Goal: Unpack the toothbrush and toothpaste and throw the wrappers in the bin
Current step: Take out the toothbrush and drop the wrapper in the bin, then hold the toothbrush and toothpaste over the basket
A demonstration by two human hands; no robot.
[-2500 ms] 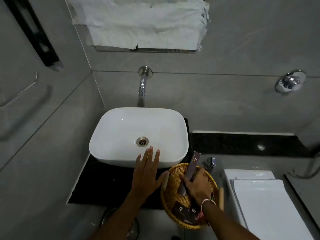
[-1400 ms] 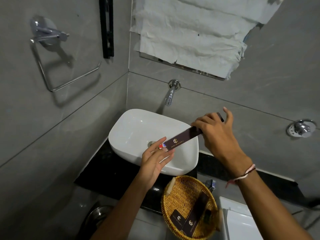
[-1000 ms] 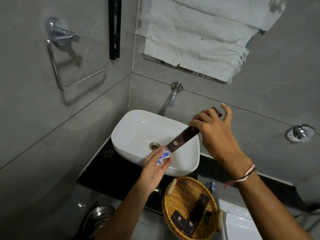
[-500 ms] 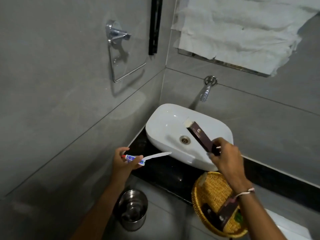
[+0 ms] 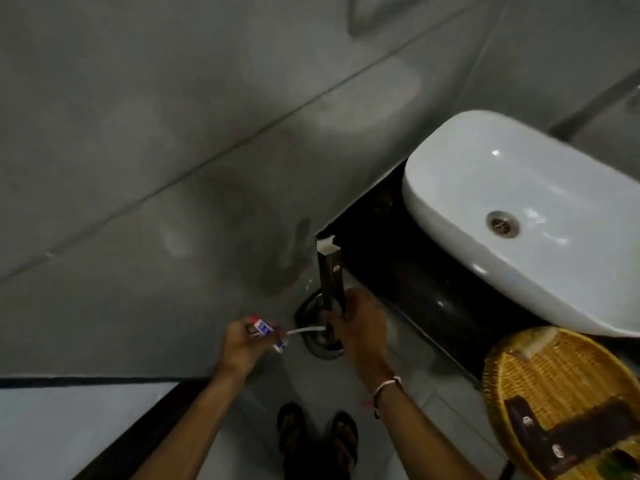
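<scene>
My right hand (image 5: 360,327) had a closed grip on the lower end of the dark box (image 5: 330,275), which stood nearly upright with its open, pale top end pointing away from me. It hung directly above the steel bin (image 5: 320,332) on the floor, whose rim showed on either side of the box and my fingers. A thread band (image 5: 388,384) circled that wrist.

My left hand (image 5: 244,344) was closed around the toothpaste (image 5: 264,329), a small tube with a red end and blue print, and around the white toothbrush (image 5: 308,330), whose free end reached toward the box and the bin. How the fingers sat on each I could not tell, because the picture was blurred. The two hands were near each other, with the toothbrush tip almost touching the right one.

My feet in sandals (image 5: 317,441) stood on the grey floor below my arms. To the right, the black counter (image 5: 408,271) carried the white sink (image 5: 512,202) and, nearer me, a woven basket (image 5: 502,382) holding more dark boxes (image 5: 568,434). The basket sat just beside the front of the sink. Grey tiled wall (image 5: 173,133) filled the view to the left and above.
</scene>
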